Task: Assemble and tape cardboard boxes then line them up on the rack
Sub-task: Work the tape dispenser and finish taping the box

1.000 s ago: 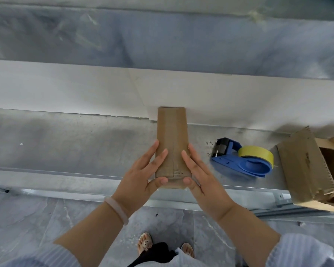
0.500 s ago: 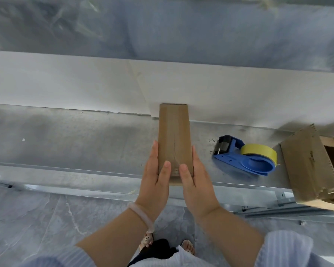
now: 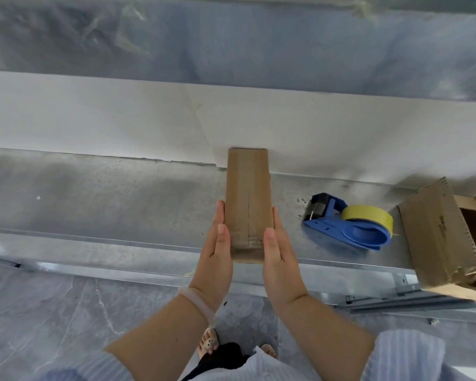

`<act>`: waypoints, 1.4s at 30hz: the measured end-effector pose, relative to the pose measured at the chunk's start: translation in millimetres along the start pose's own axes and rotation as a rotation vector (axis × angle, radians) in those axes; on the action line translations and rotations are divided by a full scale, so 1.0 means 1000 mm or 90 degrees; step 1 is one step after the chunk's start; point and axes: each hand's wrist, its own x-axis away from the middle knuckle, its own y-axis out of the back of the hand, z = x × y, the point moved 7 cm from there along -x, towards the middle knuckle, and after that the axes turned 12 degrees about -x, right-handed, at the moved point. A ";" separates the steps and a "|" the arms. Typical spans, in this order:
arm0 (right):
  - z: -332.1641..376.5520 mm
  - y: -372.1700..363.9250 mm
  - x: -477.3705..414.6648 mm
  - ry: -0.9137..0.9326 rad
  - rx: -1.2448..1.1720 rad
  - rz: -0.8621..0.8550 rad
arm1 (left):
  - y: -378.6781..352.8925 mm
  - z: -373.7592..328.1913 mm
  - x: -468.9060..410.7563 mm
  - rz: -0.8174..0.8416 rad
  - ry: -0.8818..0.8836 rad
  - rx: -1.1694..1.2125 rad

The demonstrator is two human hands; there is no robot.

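A narrow taped cardboard box [image 3: 247,193] stands on the grey metal rack shelf [image 3: 107,196], its far end against the white wall panel. My left hand [image 3: 217,251] lies flat along the box's left side with straight fingers. My right hand [image 3: 279,251] lies flat along its right side in the same way. Both palms face the box near its front end. A blue tape dispenser [image 3: 349,224] with a yellow roll lies on the shelf to the right of the box.
A larger cardboard box [image 3: 440,237] with an open top sits at the shelf's right end, overhanging the front rail. The shelf stretches bare to the left. A grey tiled floor [image 3: 52,312] and my sandalled feet show below.
My fingers slid off the box's top and down to its two sides, now flat and parallel. The view has shifted slightly; the box stays against the wall.
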 end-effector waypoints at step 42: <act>0.091 0.046 -0.026 0.240 0.762 0.205 | 0.059 -0.070 -0.041 0.151 -0.343 -0.830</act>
